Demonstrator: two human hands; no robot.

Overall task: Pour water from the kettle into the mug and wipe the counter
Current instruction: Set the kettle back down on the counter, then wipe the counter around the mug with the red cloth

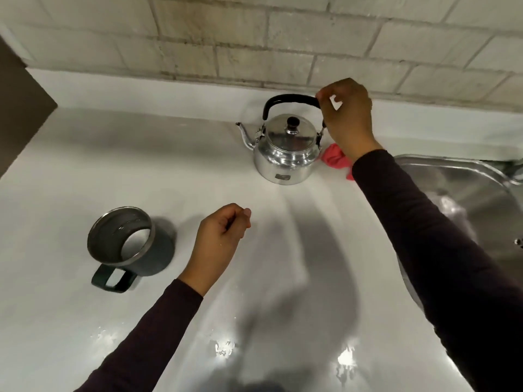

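A shiny steel kettle [285,154] with a black handle and lid knob stands on the white counter [169,171] near the back wall, spout pointing left. My right hand [348,120] curls its fingers around the right end of the kettle's handle. A dark green mug [133,244] with a steel inside stands at the left, its handle toward me. My left hand [220,236] hovers just right of the mug in a loose fist, holding nothing. A pink cloth [335,158] lies crumpled behind the kettle, partly hidden by my right wrist.
A steel sink [467,193] is set into the counter at the right. Water drops [223,348] glisten on the counter's near part. A tiled wall [254,46] runs along the back, and a dark panel [19,108] stands at the far left.
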